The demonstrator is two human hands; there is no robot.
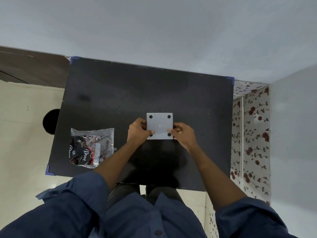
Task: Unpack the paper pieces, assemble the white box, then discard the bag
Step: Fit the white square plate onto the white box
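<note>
Holding a white square piece (159, 126) over a black table (120, 93), two bare hands.

Item one: white square piece, flat side up, a black dot near each of its four corners, at the table's middle-front. Left hand (138, 132) grips its left edge, thumb lying over the near-left dot; right hand (182, 133) grips its right edge, fingertips on the face beside the near-right dot. Whether the piece rests on the table or is lifted cannot be told. Item two: clear plastic bag (91, 147), crinkled, holding dark printed packets lettered "Dove", lying on the table's near-left part, well apart from the hands. Item three: dark blue sleeves (82, 191), rolled above the forearms.
</note>
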